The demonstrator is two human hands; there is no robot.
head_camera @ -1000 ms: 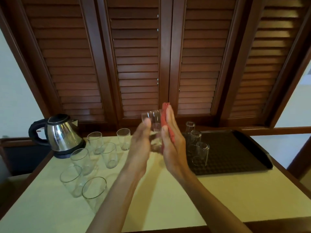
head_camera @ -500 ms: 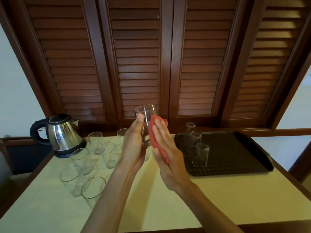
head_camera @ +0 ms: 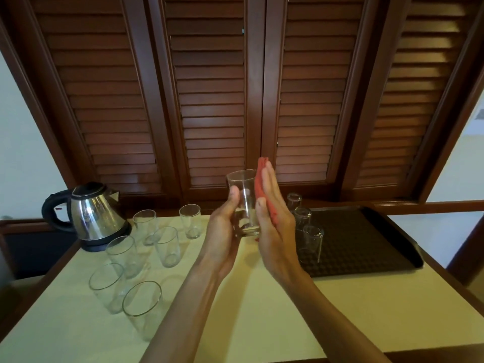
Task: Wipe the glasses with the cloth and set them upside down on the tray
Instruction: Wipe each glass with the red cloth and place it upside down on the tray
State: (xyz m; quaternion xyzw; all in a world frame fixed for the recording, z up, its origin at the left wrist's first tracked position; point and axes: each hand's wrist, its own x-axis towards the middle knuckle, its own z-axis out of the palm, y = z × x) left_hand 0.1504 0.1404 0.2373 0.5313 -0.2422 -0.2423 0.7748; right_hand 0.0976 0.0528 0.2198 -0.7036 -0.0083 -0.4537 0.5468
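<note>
Head view looks down on a pale table (head_camera: 262,323) with a dark wooden rim, backed at the far side by brown louvred shutters (head_camera: 209,100). Bare tabletop lies near the person, between the forearms and to the right of them, in front of the tray. On the left stand six upright glasses (head_camera: 167,246) in a loose cluster, with a steel kettle (head_camera: 94,216) behind them at the far left corner. On the right the dark tray (head_camera: 366,239) reaches to the table's right edge; three upturned glasses (head_camera: 313,243) stand in a row along its left side.

Above the middle of the table, the left hand (head_camera: 222,237) grasps the held glass (head_camera: 245,203), thumb up its near side and fingers curled behind its lower part. The glass is upright, mouth upward, well clear of the tabletop. The right hand (head_camera: 272,221) is flat, fingers straight and together, pressing the red cloth (head_camera: 262,189) against the glass's right side. The cloth sits between palm and glass, its top edge showing above the fingertips.
</note>
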